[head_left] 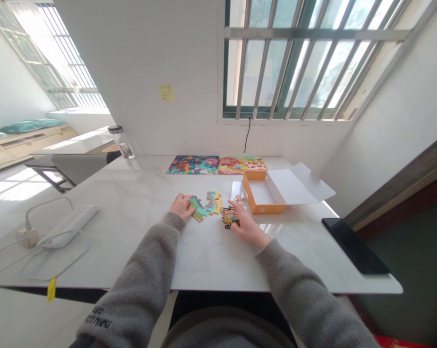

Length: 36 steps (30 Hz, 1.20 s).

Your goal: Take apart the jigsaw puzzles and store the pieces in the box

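Observation:
My left hand (182,207) grips the left edge of some teal and green jigsaw puzzle pieces (198,210), its thumb lying over them. Close beside these, several loose yellow and teal puzzle pieces (214,202) lie on the white marbled table (204,256). With its fingers round the side, my right hand (247,224) holds a stack of puzzle pieces (228,217), whose layered edges show. A few more pieces (240,198) lie just beyond the right fingers, partly hidden by them.
An orange box (267,209) stands open at the right, its white lid flap (294,186) folded out. Two colourful picture sheets (192,165) lie against the wall. A black tablet (354,246) rests at the right edge, a white power strip (71,226) with cables at the left, a bottle (124,145) behind.

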{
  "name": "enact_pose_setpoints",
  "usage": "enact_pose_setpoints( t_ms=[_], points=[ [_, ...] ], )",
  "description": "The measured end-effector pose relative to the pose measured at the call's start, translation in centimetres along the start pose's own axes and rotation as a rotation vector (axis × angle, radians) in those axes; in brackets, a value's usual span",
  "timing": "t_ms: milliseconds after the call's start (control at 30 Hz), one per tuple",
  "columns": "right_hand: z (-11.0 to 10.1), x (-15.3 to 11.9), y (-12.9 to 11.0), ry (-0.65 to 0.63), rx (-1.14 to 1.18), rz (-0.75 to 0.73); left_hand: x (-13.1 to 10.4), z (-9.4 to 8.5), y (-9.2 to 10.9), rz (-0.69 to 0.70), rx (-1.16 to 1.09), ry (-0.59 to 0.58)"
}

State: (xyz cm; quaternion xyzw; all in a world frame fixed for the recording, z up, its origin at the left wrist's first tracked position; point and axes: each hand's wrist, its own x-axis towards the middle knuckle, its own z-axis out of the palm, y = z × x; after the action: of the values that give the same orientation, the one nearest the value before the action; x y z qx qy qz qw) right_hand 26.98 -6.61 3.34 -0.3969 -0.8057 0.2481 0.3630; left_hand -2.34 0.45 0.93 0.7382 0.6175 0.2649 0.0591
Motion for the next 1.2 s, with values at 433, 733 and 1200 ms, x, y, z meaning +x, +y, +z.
enact_pose_setpoints(
  t_ms=[433, 733, 1200],
  points=[
    [-0.1, 0.0, -0.2, -0.019, 0.008, 0.009, 0.8, -1.3, 2.1, -0.504, -1.218, 0.072],
    [0.2, 0.1, 0.2, 0.032, -0.009, 0.056, -1.9, 0.6, 7.3, -0.038, -1.197, -0.352],
    [0.3, 0.1, 0.7, -0.018, 0.107, 0.058, -4.1, 1.4, 10.0, 0.494, 0.208, -0.205]
  ],
)
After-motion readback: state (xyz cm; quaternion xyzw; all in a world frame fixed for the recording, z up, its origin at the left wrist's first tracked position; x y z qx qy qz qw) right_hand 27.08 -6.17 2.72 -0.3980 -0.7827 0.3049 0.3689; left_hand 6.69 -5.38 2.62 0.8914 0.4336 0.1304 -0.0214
